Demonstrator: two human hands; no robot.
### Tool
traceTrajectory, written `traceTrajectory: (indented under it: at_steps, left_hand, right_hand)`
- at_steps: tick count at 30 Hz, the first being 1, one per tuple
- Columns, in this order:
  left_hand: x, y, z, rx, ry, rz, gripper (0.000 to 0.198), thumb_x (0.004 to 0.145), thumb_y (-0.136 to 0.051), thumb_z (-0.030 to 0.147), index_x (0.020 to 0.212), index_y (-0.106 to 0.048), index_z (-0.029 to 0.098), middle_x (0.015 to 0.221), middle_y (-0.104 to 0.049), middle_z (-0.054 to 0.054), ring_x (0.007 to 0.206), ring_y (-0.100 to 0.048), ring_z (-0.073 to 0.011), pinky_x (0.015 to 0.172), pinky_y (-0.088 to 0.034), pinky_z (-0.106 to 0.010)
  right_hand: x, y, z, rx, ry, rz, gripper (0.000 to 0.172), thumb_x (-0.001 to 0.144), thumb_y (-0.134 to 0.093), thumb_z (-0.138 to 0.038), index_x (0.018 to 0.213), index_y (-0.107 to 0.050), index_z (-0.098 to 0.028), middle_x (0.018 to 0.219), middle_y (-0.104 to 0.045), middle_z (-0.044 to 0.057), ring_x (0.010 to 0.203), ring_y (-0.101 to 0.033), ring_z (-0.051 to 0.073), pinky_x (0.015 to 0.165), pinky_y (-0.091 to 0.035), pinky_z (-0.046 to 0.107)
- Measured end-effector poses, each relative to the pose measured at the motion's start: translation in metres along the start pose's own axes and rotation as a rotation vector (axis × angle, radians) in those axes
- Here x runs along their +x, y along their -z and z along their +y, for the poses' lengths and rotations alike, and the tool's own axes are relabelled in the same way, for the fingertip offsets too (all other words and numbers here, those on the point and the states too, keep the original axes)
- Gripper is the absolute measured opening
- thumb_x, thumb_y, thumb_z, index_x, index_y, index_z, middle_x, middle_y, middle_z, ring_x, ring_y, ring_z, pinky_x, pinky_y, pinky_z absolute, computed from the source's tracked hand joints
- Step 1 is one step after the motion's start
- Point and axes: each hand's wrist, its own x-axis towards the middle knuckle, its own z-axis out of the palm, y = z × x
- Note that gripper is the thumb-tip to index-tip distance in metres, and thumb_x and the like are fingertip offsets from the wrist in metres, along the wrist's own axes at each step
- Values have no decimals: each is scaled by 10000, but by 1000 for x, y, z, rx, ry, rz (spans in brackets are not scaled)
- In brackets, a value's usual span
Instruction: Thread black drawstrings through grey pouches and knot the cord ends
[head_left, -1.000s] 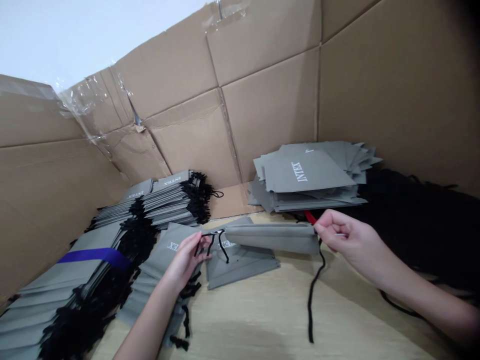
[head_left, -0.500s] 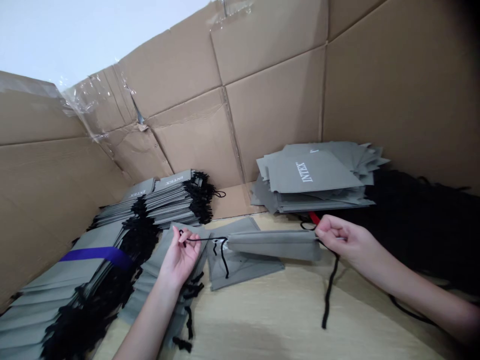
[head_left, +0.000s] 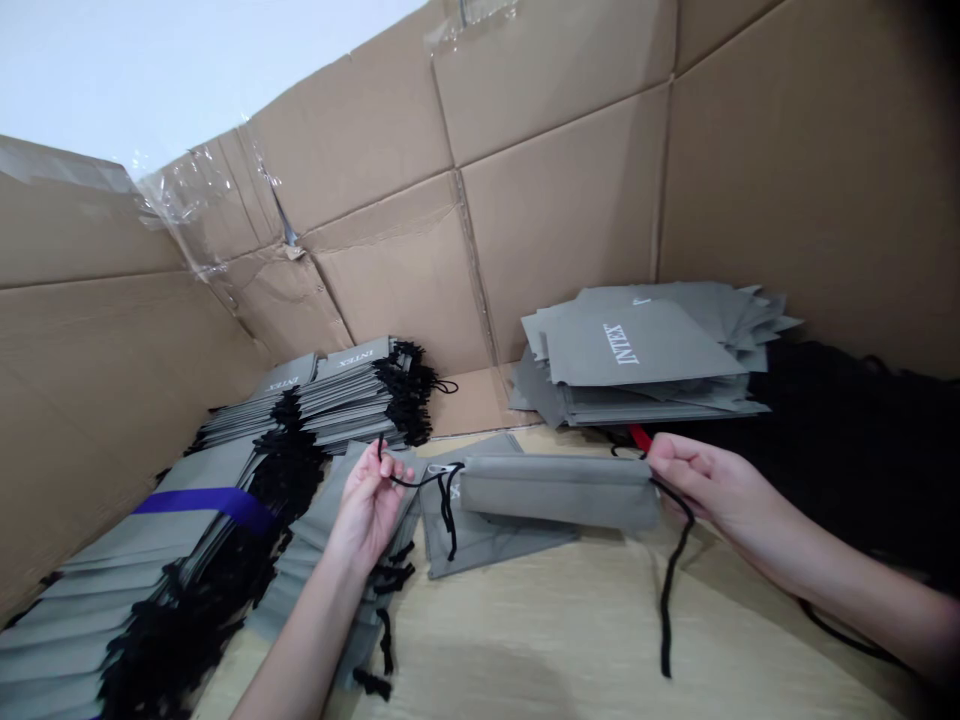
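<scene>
A grey fabric drawstring pouch point(head_left: 559, 492) hangs sideways between my hands, above the table. My right hand point(head_left: 694, 478) is closed on its right end, where a red piece point(head_left: 640, 437) sticks out by my fingertips. From that end a black cord dangles down. My left hand point(head_left: 367, 505) pinches another black cord point(head_left: 409, 484), which sags toward a small pale loop point(head_left: 444, 469) at the pouch's left end. Short cord ends hang there too. Beneath the pouch lie flat grey pouches point(head_left: 495, 550) on the table.
On the left are stacked pouches with knotted black cords point(head_left: 345, 395), one bundle wrapped by a purple band point(head_left: 206, 505). A pile of grey pouches marked INTEX point(head_left: 652, 345) stands behind my right hand, beside a black heap point(head_left: 847, 450). Cardboard walls point(head_left: 555, 190) enclose the table point(head_left: 570, 620).
The cord between my left hand and the pouch has gone from nearly straight to slack. My left fingers have curled closer. The whole view has shifted slightly.
</scene>
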Motion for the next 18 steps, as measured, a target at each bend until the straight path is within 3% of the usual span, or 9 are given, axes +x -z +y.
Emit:
traceTrajectory:
  at_steps: [6, 10, 15, 18]
  left_hand:
    - [-12, -5, -24, 144, 178, -109, 181, 675, -753, 206, 744, -604, 127, 645, -569, 1, 677, -576, -125, 666, -468, -244]
    - [-20, -10, -25, 194, 276, -203, 185, 673, -753, 231, 730, -608, 132, 622, -597, -11, 626, -587, -139, 635, -474, -270]
    - [-23, -12, -13, 305, 176, -369, 170, 681, -747, 262, 713, -617, 158, 636, -634, -23, 769, -611, -188, 698, -454, -281]
    - [-23, -14, -5, 258, 91, -374, 155, 696, -733, 262, 723, -614, 167, 643, -622, -18, 793, -599, -194, 679, -447, -279]
  right_hand:
    - [1, 1, 2, 160, -38, -6, 413, 742, -583, -546, 605, -439, -184, 448, -390, -72, 420, -297, 65, 411, -190, 192]
    - [1, 3, -1, 211, -49, 30, 408, 738, -592, -528, 580, -446, -182, 417, -387, -73, 413, -303, 69, 418, -230, 196]
    - [2, 4, -3, 212, -59, 75, 409, 716, -602, -545, 590, -455, -184, 412, -379, -80, 414, -293, 71, 418, -220, 196]
    - [4, 5, 0, 175, -51, 80, 408, 701, -606, -550, 593, -463, -184, 412, -383, -78, 416, -297, 74, 420, -217, 201]
